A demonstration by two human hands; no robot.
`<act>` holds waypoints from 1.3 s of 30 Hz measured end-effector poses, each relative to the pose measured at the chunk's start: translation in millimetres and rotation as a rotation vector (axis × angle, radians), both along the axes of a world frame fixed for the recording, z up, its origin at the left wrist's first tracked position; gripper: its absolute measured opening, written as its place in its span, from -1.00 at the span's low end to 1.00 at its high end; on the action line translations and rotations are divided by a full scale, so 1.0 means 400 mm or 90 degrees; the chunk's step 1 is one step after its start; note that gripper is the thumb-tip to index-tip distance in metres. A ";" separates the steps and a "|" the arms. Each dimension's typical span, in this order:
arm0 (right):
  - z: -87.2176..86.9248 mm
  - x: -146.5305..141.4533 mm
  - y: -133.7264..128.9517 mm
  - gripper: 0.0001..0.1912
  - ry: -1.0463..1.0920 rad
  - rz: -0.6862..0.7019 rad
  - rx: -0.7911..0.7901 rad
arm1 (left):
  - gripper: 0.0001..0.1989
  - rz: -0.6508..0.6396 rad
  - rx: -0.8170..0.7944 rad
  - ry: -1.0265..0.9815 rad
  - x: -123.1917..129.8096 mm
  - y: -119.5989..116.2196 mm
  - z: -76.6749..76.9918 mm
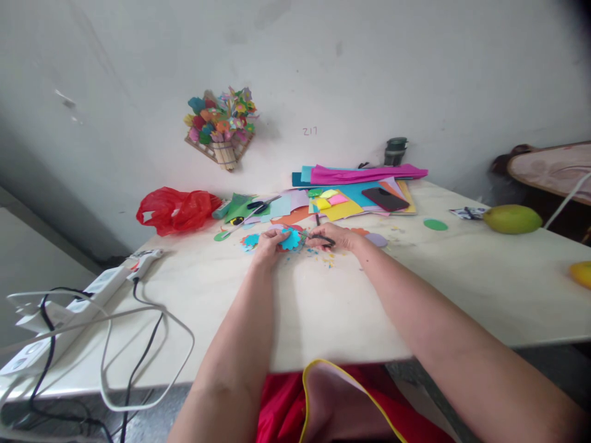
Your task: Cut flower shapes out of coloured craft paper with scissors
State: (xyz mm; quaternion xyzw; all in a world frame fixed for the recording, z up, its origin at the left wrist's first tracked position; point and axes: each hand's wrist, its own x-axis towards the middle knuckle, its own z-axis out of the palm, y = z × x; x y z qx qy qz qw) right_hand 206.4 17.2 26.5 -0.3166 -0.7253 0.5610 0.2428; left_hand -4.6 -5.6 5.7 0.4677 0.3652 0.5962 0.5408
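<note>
A blue scalloped paper flower (290,239) is pinched in my left hand (271,243), out over the table. My right hand (336,236) grips small dark-handled scissors (327,240), their blades pointing left at the flower's right edge. Whether the blades touch the paper I cannot tell. Beside my left hand lies another blue paper flower (251,240), partly over an orange piece. A lilac paper circle (376,239) and an orange paper piece (359,231) are just right of my right hand. Tiny paper scraps (329,261) are scattered below the scissors.
Coloured paper sheets (351,209), a phone (385,199) and a second pair of scissors (258,206) lie toward the wall. A red plastic bag (178,209) sits back left, a power strip (87,301) with cables front left. A green-yellow mango (512,219) rests at right.
</note>
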 end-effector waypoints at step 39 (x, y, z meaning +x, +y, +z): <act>0.008 -0.023 -0.033 -0.62 -0.012 -0.057 0.017 | -0.59 0.107 -0.043 -0.160 0.002 0.003 0.000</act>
